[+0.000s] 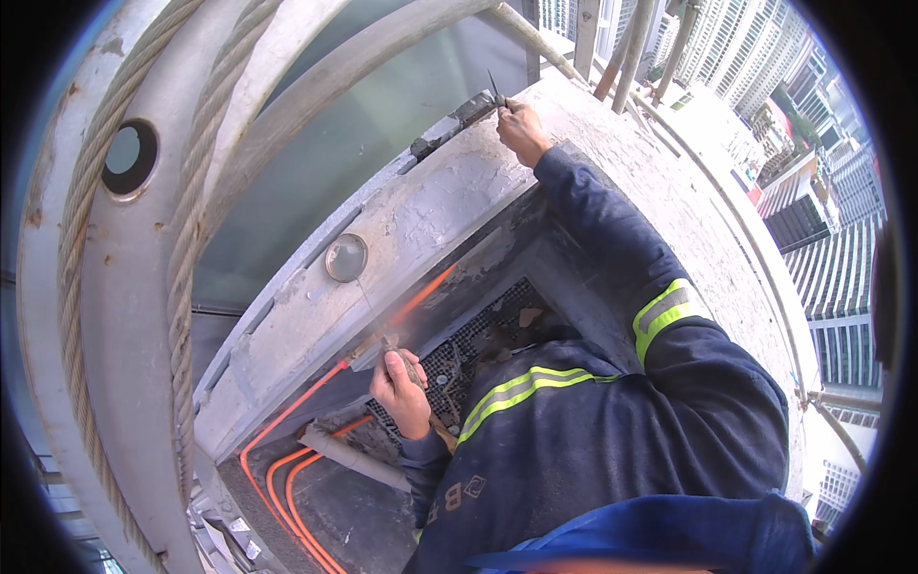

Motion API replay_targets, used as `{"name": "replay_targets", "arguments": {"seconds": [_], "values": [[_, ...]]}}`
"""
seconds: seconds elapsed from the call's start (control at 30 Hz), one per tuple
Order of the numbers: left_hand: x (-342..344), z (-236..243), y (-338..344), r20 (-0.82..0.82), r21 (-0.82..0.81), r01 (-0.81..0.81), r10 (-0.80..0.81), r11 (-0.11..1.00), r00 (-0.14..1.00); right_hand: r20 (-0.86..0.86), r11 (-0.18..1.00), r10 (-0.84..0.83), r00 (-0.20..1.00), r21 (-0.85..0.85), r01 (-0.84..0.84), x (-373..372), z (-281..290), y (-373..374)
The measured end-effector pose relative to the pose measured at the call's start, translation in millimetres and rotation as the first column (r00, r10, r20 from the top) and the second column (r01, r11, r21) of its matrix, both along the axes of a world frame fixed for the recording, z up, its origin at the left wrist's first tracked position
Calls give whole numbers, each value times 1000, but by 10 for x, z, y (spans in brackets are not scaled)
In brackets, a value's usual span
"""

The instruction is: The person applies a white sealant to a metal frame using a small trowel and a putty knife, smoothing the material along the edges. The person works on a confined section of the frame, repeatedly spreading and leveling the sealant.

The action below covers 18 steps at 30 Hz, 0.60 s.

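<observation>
My right hand reaches far out at the top and is closed around a thin, pointed dark metal tool. Its tip rises above the outer edge of the pale concrete ledge, beside a dark, broken strip along that edge. Nearer to me, my left hand is closed on a small tool with a greyish-brown handle; its exact kind is unclear. Just past this hand lies a brass-coloured fitting on an orange hose. A blurred orange streak continues beyond it.
A round, glassy disc rests on the ledge. Thick steel ropes and a white metal frame stand at left. A grey pipe and black grating lie in the recess. Poles border a steep drop toward tall buildings.
</observation>
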<state>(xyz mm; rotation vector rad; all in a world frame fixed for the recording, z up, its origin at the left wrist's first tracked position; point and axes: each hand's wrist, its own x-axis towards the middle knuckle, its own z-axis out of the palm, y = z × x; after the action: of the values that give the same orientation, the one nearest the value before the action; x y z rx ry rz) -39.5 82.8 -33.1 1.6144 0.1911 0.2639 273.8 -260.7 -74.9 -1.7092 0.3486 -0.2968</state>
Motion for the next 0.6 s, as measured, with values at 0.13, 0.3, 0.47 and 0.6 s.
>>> {"name": "replay_targets", "arguments": {"seconds": [0.13,0.3,0.47,0.6], "values": [[10,-72,11,-16,-25,7,-7,1000,1000,-36,998,-14,999,-56,12,97,-145,-81],[-18,-69,4,-34,-43,48,-50,998,998,29,992,31,999,118,-34,27,-173,-39],[-14,-83,39,-38,-23,51,-52,998,998,-30,998,14,999,69,-12,-29,-84,82],[-29,-87,74,-41,-14,67,-67,998,997,8,996,69,998,62,-69,38,-159,72]]}}
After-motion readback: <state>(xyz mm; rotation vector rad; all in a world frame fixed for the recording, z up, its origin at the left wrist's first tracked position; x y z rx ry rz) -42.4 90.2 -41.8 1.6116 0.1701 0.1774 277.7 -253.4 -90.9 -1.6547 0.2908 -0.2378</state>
